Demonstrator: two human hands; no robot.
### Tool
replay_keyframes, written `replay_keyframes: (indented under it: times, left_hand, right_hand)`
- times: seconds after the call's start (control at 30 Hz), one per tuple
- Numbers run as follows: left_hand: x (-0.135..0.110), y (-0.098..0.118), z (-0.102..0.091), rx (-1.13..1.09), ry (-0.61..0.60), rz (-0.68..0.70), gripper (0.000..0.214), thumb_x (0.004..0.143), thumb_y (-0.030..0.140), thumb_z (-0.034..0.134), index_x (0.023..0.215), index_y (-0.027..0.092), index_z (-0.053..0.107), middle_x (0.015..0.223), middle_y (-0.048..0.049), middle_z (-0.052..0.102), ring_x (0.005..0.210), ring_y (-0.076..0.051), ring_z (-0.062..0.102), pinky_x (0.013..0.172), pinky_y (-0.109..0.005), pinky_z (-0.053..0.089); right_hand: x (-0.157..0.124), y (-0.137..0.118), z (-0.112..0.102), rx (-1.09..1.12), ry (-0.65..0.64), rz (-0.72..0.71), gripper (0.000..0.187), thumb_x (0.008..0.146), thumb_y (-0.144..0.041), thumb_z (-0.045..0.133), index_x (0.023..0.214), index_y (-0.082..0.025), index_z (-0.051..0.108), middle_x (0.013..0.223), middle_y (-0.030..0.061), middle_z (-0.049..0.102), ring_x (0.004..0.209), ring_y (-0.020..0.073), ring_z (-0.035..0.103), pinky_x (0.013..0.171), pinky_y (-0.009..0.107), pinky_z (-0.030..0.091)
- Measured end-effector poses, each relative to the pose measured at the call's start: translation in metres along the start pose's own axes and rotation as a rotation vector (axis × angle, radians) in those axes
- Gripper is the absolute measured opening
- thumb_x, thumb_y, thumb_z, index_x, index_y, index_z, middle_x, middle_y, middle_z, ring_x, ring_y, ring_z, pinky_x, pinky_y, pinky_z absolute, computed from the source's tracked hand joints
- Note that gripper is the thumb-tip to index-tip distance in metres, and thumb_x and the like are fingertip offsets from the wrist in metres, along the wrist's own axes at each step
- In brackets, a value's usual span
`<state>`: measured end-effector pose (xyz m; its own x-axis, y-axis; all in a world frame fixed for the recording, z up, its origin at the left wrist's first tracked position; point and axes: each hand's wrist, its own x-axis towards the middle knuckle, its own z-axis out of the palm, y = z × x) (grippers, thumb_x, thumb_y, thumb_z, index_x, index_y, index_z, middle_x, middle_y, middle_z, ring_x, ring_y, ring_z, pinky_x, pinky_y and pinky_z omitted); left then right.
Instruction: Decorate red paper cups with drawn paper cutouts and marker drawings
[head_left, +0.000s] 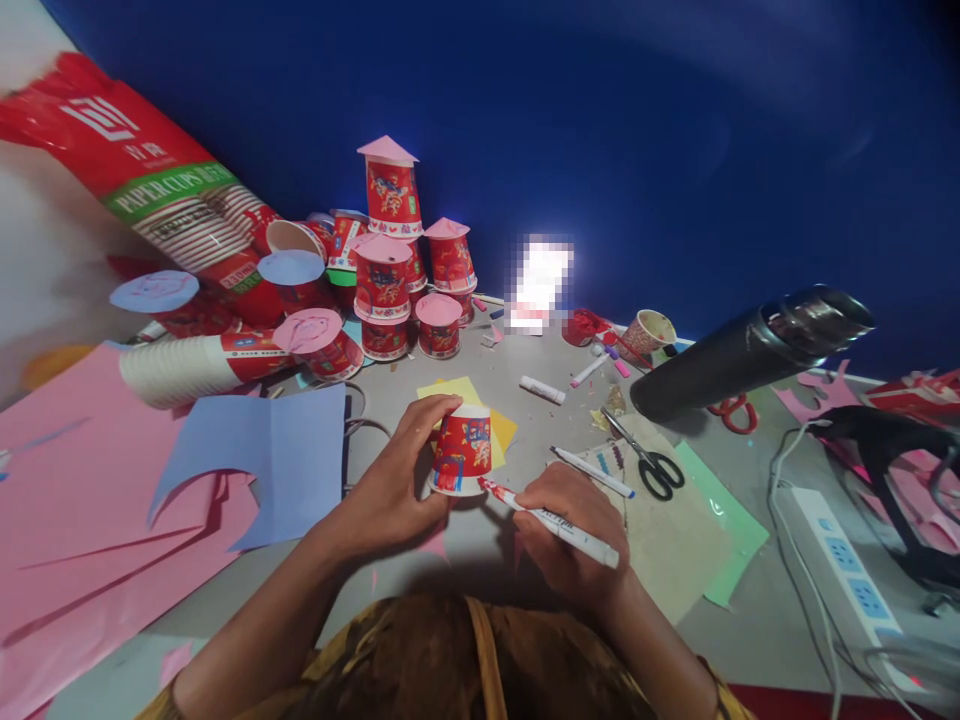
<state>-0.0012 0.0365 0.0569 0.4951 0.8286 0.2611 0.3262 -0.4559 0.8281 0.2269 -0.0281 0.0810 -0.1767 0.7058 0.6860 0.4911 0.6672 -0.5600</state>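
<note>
My left hand (397, 480) grips a red paper cup (461, 450) that stands upside down on the grey table (480, 380), over a yellow paper sheet (499, 428). My right hand (570, 525) is closed around a white marker (559, 522) whose red tip touches the cup's rim at the table. Both hands are close together at the table's near middle.
Behind stands a pile of red cups with pink and blue paper lids (390, 270), a lying cup stack (195, 365) and a cup package (157, 200). Pink (90, 520) and blue paper (262, 450) lie left. Scissors (649, 460), pens, a black flask (750, 350) and a power strip (844, 560) lie right.
</note>
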Motion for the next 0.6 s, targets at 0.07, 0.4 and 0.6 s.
replay_keyframes:
  times: [0.07,0.4,0.6]
  left_hand:
    - [0.0,0.0,0.0003,0.003,0.002,-0.001,0.088,0.079,0.007,0.065,0.157,0.033,0.034,0.158,-0.0112,0.041,0.149,-0.033,0.042,0.122,-0.057,0.046]
    - [0.0003,0.0022,-0.0007,-0.001,-0.007,-0.008,0.087,0.079,0.007,0.066,0.156,0.031,0.034,0.157,-0.0126,0.04,0.15,-0.034,0.04,0.123,-0.059,0.044]
    - [0.0001,0.0022,-0.0005,0.021,-0.009,-0.011,0.085,0.079,0.008,0.065,0.156,0.031,0.035,0.157,-0.0122,0.042,0.151,-0.032,0.041,0.124,-0.056,0.044]
  right_hand:
    - [0.0007,0.0001,-0.0005,-0.012,0.003,-0.003,0.009,0.097,-0.014,0.061,0.095,-0.02,0.067,0.073,0.0038,0.074,0.062,0.0174,0.063,0.061,0.031,0.049]
    - [0.0019,-0.0021,0.0003,0.012,0.007,-0.006,0.01,0.095,-0.013,0.061,0.096,-0.021,0.068,0.073,0.0033,0.075,0.06,0.0171,0.064,0.059,0.031,0.05]
    - [0.0014,-0.0031,0.0002,0.043,0.001,-0.005,0.008,0.096,-0.015,0.062,0.096,-0.02,0.068,0.072,0.0036,0.074,0.061,0.017,0.065,0.059,0.03,0.051]
